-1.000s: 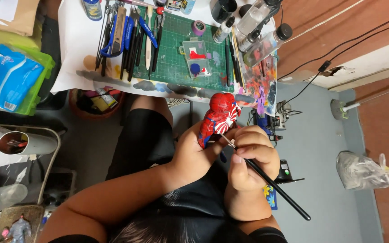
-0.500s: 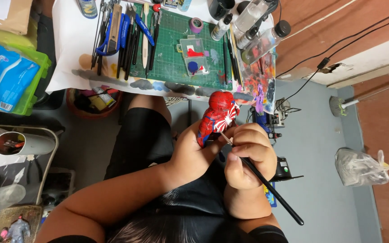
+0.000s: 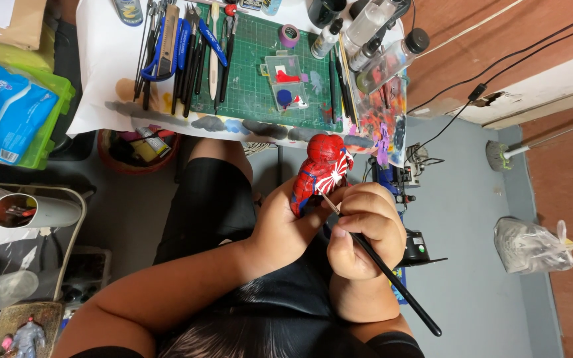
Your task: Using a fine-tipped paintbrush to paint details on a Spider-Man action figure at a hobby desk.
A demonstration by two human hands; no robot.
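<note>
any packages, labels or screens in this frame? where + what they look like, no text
Tissue pack: far left, in a green bin; soft, rectangular, blue and white wrapper.
Cardboard box: top left corner; brown, flat-sided.
Clear bottles: top of the table, right of the green cutting mat; lying tilted, dark caps, pale labels.
Plastic bag: floor, far right; crumpled, translucent grey.
No screens visible.

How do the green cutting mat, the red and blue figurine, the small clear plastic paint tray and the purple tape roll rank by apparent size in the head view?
1. Green cutting mat
2. Red and blue figurine, nearer the camera
3. Clear plastic paint tray
4. Purple tape roll
</note>
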